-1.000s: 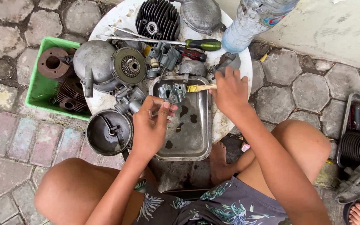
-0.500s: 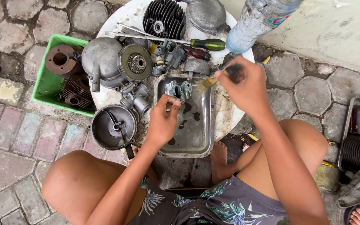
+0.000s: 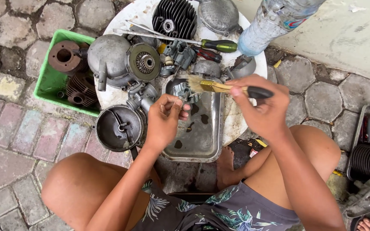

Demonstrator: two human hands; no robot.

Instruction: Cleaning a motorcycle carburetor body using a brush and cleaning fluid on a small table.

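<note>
Now, part: small grey carburettor [image 3: 181, 91], over the tray's far end, partly hidden by fingers.
Left hand [image 3: 164, 120]: fingers closed on the carburettor from the near side.
Right hand [image 3: 263, 107]: clamped round the brush [image 3: 228, 88] handle; bristles touch the carburettor.
Tray [image 3: 200, 137]: steel, dark liquid patches, on a white table [image 3: 236, 115].
Around: round cover [image 3: 119, 127] left of tray; screwdriver [image 3: 206, 44] and finned head [image 3: 174, 18] beyond; green bin [image 3: 48, 81] far left.

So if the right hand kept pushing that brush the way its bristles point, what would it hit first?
Probably the small metal part that the left hand holds over the steel tray; the right hand aims the brush at it, though depth is unclear.
</note>
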